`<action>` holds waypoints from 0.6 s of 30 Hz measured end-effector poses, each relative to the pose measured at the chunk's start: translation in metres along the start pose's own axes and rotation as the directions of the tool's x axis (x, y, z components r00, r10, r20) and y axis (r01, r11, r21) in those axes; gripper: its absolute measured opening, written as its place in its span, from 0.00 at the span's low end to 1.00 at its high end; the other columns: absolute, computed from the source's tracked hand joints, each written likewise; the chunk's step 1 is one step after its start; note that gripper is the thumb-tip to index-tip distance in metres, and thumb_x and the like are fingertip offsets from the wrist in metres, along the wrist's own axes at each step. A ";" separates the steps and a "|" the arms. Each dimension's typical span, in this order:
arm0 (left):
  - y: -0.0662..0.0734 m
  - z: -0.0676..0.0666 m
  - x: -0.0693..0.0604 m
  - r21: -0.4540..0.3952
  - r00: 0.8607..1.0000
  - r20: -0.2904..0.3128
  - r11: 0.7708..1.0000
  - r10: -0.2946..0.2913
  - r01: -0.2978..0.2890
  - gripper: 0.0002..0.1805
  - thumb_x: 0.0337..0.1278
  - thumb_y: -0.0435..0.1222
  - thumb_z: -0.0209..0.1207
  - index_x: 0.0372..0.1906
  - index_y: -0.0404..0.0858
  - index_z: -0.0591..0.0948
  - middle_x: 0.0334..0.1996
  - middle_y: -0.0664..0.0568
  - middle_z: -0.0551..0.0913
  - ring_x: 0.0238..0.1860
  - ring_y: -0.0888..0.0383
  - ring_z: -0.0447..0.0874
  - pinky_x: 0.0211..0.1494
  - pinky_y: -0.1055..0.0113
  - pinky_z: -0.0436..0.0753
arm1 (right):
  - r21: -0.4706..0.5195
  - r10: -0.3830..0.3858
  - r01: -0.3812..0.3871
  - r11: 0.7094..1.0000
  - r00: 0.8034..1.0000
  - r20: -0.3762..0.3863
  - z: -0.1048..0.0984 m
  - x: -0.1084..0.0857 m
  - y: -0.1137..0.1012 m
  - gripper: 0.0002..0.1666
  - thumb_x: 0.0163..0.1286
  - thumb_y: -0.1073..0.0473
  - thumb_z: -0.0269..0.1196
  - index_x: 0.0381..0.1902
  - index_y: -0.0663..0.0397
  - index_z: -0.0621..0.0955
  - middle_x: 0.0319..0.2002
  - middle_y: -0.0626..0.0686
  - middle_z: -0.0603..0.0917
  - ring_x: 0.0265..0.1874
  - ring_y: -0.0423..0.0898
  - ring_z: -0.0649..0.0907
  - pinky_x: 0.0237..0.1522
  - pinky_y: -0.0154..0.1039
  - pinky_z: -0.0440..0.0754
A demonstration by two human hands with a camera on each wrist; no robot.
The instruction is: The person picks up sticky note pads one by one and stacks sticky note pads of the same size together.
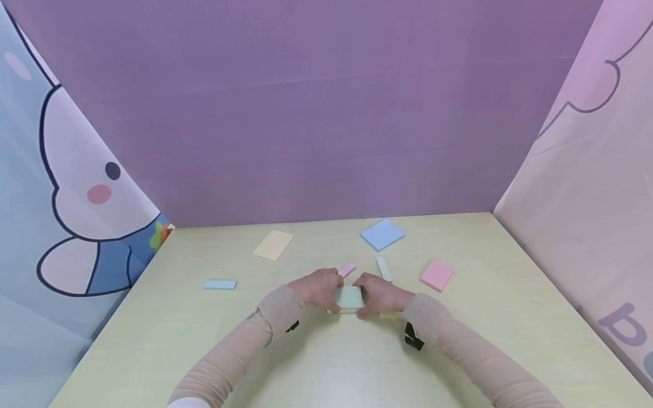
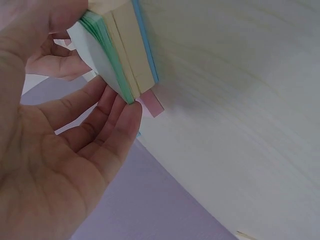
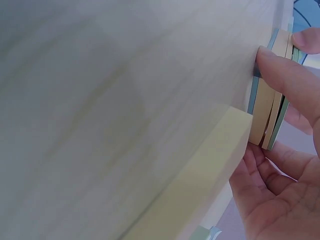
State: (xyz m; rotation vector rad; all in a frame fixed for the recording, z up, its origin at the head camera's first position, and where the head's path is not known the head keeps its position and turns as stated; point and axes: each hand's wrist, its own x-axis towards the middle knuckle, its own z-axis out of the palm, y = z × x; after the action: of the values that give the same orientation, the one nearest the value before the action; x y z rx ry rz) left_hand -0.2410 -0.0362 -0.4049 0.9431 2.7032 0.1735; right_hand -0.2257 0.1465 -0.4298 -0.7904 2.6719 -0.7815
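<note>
— Fingers (image 2: 131, 117)?
— Left hand (image 1: 320, 287) and right hand (image 1: 381, 294), both clamped on opposite sides of the stack (image 1: 349, 300).
— Stack's position?
— Middle of the counter (image 1: 347, 362); green top (image 1: 349, 295), cream layers (image 2: 137, 50), blue base (image 2: 145, 40).
— Around it?
— Pink strip (image 1: 347, 270) and pale strip (image 1: 383, 268) just beyond; yellow strip (image 3: 200, 172) by the right hand. Farther out: pink pad (image 1: 436, 275) right, blue pad (image 1: 382, 234) and cream pad (image 1: 274, 245) rearward, blue strip (image 1: 220, 284) left.

A purple panel (image 1: 326, 113) backs the pale table (image 1: 515, 300), a cartoon-printed drape (image 1: 76, 181) at left.
</note>
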 end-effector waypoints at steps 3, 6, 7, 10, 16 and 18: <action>0.001 0.000 -0.001 -0.011 1.000 -0.001 1.000 0.001 -0.001 0.24 0.34 0.42 0.71 0.42 0.38 0.80 0.33 0.56 0.74 0.34 0.62 0.71 0.40 0.72 0.73 | -0.005 -0.004 0.004 1.000 1.000 -0.002 0.001 0.000 0.001 0.26 0.41 0.60 0.74 0.41 0.59 0.78 0.38 0.50 0.76 0.37 0.44 0.73 0.45 0.42 0.73; 0.002 -0.002 -0.003 -0.011 1.000 -0.007 1.000 0.010 -0.010 0.23 0.34 0.41 0.70 0.41 0.37 0.80 0.32 0.56 0.73 0.33 0.61 0.71 0.39 0.72 0.73 | -0.012 -0.008 0.008 1.000 1.000 -0.003 0.001 0.000 0.001 0.27 0.41 0.60 0.74 0.41 0.59 0.79 0.38 0.49 0.76 0.36 0.43 0.73 0.44 0.42 0.72; 0.002 -0.002 -0.003 -0.009 1.000 -0.005 1.000 0.010 -0.010 0.23 0.34 0.41 0.70 0.41 0.37 0.80 0.32 0.56 0.73 0.33 0.61 0.71 0.39 0.72 0.73 | -0.014 -0.010 0.010 1.000 1.000 -0.003 0.001 0.000 0.001 0.27 0.41 0.60 0.74 0.41 0.59 0.79 0.38 0.49 0.76 0.36 0.43 0.73 0.44 0.42 0.72; 0.002 -0.001 -0.003 -0.004 1.000 -0.001 1.000 0.002 -0.002 0.24 0.34 0.42 0.70 0.42 0.38 0.79 0.33 0.56 0.73 0.33 0.62 0.70 0.39 0.72 0.72 | -0.013 -0.010 0.010 1.000 1.000 0.000 0.001 0.000 0.001 0.27 0.41 0.59 0.74 0.42 0.59 0.78 0.38 0.49 0.76 0.36 0.43 0.73 0.44 0.41 0.72; 0.001 0.001 -0.001 -0.013 1.000 0.008 1.000 -0.019 0.019 0.25 0.34 0.42 0.71 0.43 0.39 0.79 0.33 0.57 0.73 0.34 0.62 0.70 0.40 0.72 0.72 | -0.009 -0.003 0.003 1.000 1.000 0.003 0.000 0.000 0.001 0.28 0.42 0.59 0.74 0.43 0.60 0.78 0.38 0.49 0.76 0.36 0.43 0.73 0.44 0.41 0.72; 0.001 0.001 -0.001 -0.014 1.000 0.010 1.000 -0.021 0.021 0.25 0.33 0.42 0.71 0.43 0.39 0.78 0.33 0.57 0.74 0.34 0.62 0.70 0.40 0.72 0.72 | -0.013 0.000 0.000 1.000 1.000 0.004 0.000 0.000 0.001 0.28 0.42 0.59 0.74 0.43 0.60 0.78 0.37 0.49 0.75 0.36 0.43 0.72 0.43 0.41 0.72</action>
State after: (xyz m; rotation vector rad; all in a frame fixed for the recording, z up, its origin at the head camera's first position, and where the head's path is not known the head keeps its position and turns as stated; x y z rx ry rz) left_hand -0.2391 -0.0355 -0.4058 0.9084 2.6982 0.1832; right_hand -0.2266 0.1472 -0.4305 -0.7948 2.6761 -0.7621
